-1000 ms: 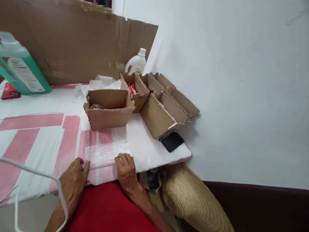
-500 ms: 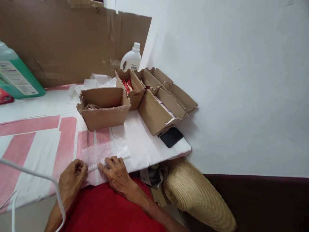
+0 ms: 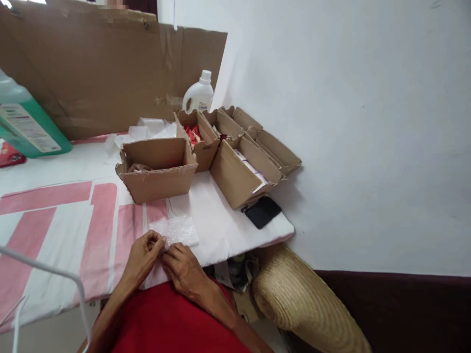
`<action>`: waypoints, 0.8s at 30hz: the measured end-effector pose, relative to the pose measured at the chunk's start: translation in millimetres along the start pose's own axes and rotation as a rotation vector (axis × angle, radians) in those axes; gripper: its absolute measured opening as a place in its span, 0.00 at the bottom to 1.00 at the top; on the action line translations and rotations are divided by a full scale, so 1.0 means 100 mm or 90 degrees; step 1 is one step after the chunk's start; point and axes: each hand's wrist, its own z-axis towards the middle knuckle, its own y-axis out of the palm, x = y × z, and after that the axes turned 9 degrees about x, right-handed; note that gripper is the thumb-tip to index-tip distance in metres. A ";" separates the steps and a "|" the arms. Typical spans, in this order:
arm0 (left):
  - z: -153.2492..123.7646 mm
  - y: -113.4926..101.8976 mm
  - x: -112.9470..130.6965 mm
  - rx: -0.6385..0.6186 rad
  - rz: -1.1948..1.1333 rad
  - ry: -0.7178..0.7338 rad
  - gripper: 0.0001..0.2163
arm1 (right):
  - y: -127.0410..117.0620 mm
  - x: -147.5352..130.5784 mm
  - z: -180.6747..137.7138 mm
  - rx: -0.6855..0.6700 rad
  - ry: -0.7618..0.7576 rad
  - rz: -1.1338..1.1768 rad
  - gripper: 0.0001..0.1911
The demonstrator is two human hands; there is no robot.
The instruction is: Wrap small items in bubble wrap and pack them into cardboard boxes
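A small piece of clear bubble wrap (image 3: 183, 230) lies on the pink-and-white cloth at the table's front edge. My left hand (image 3: 144, 255) pinches its left end between thumb and fingers, close beside the other hand. With curled fingers, my right hand (image 3: 186, 269) presses on the wrap's near edge; its fingertips are partly hidden, so I cannot tell whether they grip it. Just beyond the wrap stands an open cardboard box (image 3: 162, 181) with something brown inside.
More open cardboard boxes (image 3: 230, 186) stand at the right, one holding red packets (image 3: 193, 135). A black phone (image 3: 263, 212) lies near the table corner. Behind are a white jug (image 3: 200, 93) and a green liquid bottle (image 3: 33, 122). A straw hat (image 3: 301, 299) is below right; a white cable (image 3: 55, 267) crosses the left.
My left hand has moved right, bringing the left end of the bubble wrap inward, so the piece spans less width. My right hand has shifted only slightly.
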 end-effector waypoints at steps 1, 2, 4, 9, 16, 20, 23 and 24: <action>0.01 0.02 -0.01 0.003 0.012 0.005 0.18 | -0.01 0.01 -0.03 0.018 -0.011 0.021 0.12; 0.00 0.03 -0.03 0.002 0.024 0.010 0.17 | -0.02 0.01 -0.06 0.040 -0.018 0.045 0.14; -0.03 0.03 -0.04 -0.009 0.043 0.018 0.18 | -0.05 -0.01 -0.10 0.100 -0.012 0.079 0.16; -0.10 -0.03 -0.04 -0.031 0.067 0.050 0.20 | -0.08 -0.07 -0.12 0.162 0.043 -0.035 0.22; -0.16 -0.19 -0.12 0.143 0.169 0.020 0.21 | 0.10 0.03 -0.10 0.114 0.057 -0.127 0.19; -0.18 -0.21 -0.13 0.088 0.061 -0.087 0.35 | 0.11 0.06 -0.14 0.142 0.052 -0.118 0.17; -0.18 -0.14 -0.05 0.040 -0.049 -0.089 0.36 | 0.12 0.05 -0.14 0.166 0.074 -0.099 0.13; -0.19 -0.12 0.00 0.016 -0.070 -0.076 0.35 | 0.12 0.05 -0.13 0.173 0.091 -0.089 0.11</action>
